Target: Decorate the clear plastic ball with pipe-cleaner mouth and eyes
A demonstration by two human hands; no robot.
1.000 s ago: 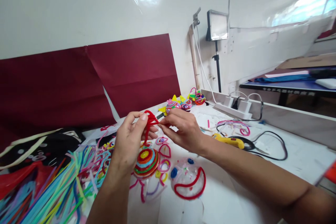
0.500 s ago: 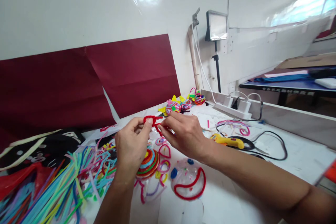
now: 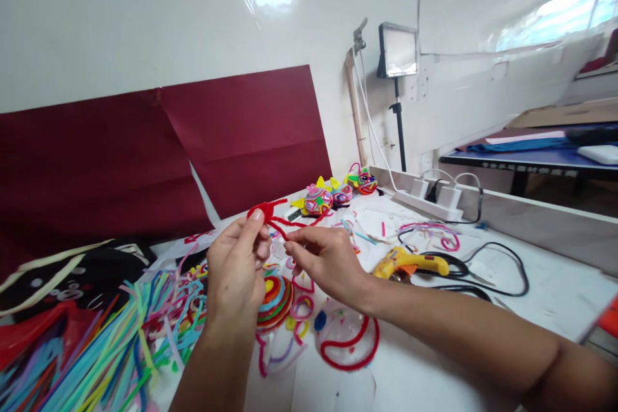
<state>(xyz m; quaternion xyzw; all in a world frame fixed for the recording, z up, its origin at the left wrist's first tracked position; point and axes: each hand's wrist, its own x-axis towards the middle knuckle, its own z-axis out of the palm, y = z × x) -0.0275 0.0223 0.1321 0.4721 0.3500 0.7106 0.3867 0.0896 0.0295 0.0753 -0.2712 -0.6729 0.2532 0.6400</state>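
My left hand (image 3: 236,267) pinches a red pipe cleaner (image 3: 270,215) between thumb and forefinger, its coiled end sticking up above the fingers. My right hand (image 3: 324,262) pinches the loose strands of the same red pipe cleaner just to the right. Both hands hover above a round disc wound from coloured pipe cleaners (image 3: 275,299) on the white table (image 3: 434,347). Beside the disc lies a clear dome with a red smile and blue dots (image 3: 345,335).
A heap of coloured pipe cleaners (image 3: 96,341) fills the left. A yellow glue gun (image 3: 410,262) with black cable lies right of my hands. Finished figures (image 3: 338,192), a power strip (image 3: 429,198) and a lamp stand (image 3: 398,51) stand at the back. A black bag (image 3: 82,270) lies left.
The red pipe cleaner has turned from upright to lying sideways, its coil now left above my left thumb. My right hand slid lower and left, uncovering the glue gun.
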